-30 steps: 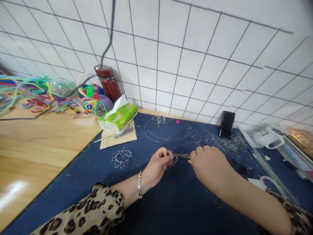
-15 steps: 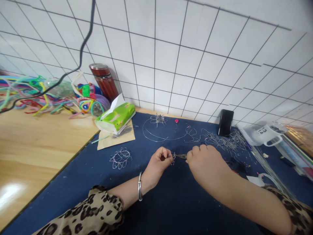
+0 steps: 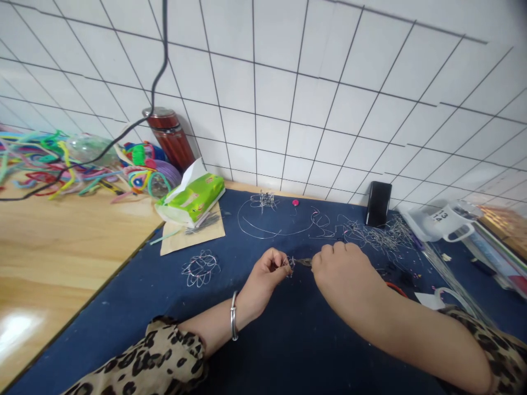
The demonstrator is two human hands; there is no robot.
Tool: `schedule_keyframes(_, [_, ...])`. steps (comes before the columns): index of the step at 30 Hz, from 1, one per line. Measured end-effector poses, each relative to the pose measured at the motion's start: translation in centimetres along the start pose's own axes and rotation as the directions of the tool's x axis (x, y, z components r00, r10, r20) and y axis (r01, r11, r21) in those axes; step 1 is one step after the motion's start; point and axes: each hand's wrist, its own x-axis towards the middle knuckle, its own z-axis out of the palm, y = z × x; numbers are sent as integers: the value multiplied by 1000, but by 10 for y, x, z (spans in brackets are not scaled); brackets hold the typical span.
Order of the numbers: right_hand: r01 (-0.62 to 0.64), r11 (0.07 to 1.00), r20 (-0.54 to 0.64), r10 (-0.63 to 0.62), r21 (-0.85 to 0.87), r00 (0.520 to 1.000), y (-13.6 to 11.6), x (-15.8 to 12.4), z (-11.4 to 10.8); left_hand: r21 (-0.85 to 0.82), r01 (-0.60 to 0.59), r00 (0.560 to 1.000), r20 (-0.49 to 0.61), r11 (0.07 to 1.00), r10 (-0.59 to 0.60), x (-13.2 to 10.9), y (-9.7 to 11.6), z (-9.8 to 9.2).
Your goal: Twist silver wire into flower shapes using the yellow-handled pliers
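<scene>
Between thumb and fingers, my left hand (image 3: 269, 277) pinches a small twisted wire piece (image 3: 290, 265), whose fine loops stick out past the fingertips. My right hand (image 3: 340, 271) is closed around pliers (image 3: 303, 262); only their pointed jaws show, with the tips at the wire piece. Whether the jaws grip it I cannot tell. The pliers' handles are hidden under my palm. Left of my hands lies a flower-shaped ring of bent wire (image 3: 201, 268) on the dark blue mat (image 3: 263, 340). Farther back sits another wire shape (image 3: 265, 201).
A green tissue pack (image 3: 193, 198) rests on brown paper (image 3: 191, 236) at the left, before a red flask (image 3: 171, 140). Loose wire pieces (image 3: 381, 236) lie near a black phone (image 3: 378, 203). A white cup (image 3: 448, 222) stands right. A black cable (image 3: 158, 82) hangs in front.
The view has shifted slightly. Both hands keep nearly the same place, with the pliers' tips still at the wire piece.
</scene>
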Motion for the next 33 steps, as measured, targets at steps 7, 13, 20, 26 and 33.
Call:
schedule_keyframes(7, [-31, 999, 3, 31, 21, 1000, 9, -6, 6, 371, -107, 994, 75, 922, 85, 2, 0, -7])
schedule_keyframes(13, [-13, 997, 10, 12, 77, 1000, 7, -11, 17, 362, -99, 994, 82, 927, 74, 1, 3, -7])
schedule_keyframes(20, [-29, 994, 36, 25, 105, 999, 8, -10, 16, 280, 0, 999, 46, 960, -13, 4, 0, -7])
schedule_keyframes(26, [-31, 991, 27, 28, 127, 999, 11, -11, 24, 497, -62, 998, 58, 865, 38, 11, 3, -14])
schedule_keyframes(33, [-47, 985, -5, 48, 169, 999, 14, -12, 38, 622, 5, 980, 152, 783, -127, 27, 9, -31])
